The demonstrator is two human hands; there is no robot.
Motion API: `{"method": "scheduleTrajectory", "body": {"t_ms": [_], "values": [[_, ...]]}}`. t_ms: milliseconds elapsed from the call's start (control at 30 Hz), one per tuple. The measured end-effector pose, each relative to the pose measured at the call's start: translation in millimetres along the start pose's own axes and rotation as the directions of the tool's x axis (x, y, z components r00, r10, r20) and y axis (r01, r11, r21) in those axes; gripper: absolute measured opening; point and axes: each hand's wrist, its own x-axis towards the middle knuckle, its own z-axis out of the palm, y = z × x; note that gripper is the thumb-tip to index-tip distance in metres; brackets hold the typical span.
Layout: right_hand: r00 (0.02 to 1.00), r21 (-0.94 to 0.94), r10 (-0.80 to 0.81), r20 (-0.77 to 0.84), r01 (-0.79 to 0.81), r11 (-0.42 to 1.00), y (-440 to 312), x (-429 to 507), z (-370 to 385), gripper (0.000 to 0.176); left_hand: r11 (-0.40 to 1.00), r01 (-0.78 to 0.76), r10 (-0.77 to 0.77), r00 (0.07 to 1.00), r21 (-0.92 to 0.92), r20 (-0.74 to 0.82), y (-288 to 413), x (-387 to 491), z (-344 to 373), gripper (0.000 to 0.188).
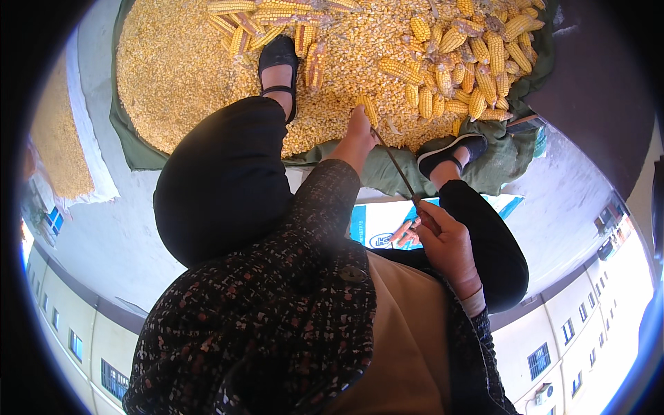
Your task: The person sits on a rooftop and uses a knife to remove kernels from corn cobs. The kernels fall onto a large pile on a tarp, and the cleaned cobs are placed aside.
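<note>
An ear of yellow corn (368, 110) sits in my left hand (359, 134), just above the heap of loose kernels (202, 78). My right hand (450, 244) is wrapped around the reddish handle of a screwdriver (398, 167). Its long thin metal shaft slants up and left, and the end reaches the base of the ear beside my left fingers. Whether the tip touches the ear or is inside it, I cannot tell. Between my legs, several bare reddish cobs (407, 233) lie on a white and teal printed bag (371, 220).
Unshelled ears (485, 62) are piled at the upper right, and more ears (264, 21) lie at the top. A green cloth (391, 171) edges the kernels. My black shoes (280, 57) stand on either side of my left hand. More grain (65, 135) is spread on a sheet at left.
</note>
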Motion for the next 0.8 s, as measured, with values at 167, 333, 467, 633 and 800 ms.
{"method": "scheduleTrajectory", "body": {"t_ms": [167,333,467,633,800], "values": [[0.996,-0.186,-0.093,0.012,0.094,0.978,-7,7,1,0.036,0.998,0.017,-0.018,1.000,0.054,0.015,0,3,-5,0.034],[0.994,-0.273,-0.098,0.041,0.106,0.956,-2,11,2,0.035,0.999,-0.036,0.037,0.999,-0.021,0.030,-6,3,1,0.032],[1.000,-0.118,-0.007,0.029,0.011,0.993,9,10,15,0.036,0.995,-0.101,0.101,0.994,-0.015,0.032,-13,4,3,0.032],[0.995,0.063,0.097,0.005,-0.098,0.993,20,7,23,0.035,0.990,-0.108,0.106,0.994,0.086,0.026,-18,8,-4,0.038],[0.992,-0.569,-0.125,0.027,0.118,0.814,23,13,28,0.038,0.989,-0.143,0.145,0.980,-0.030,0.133,-13,8,0,0.032]]}}
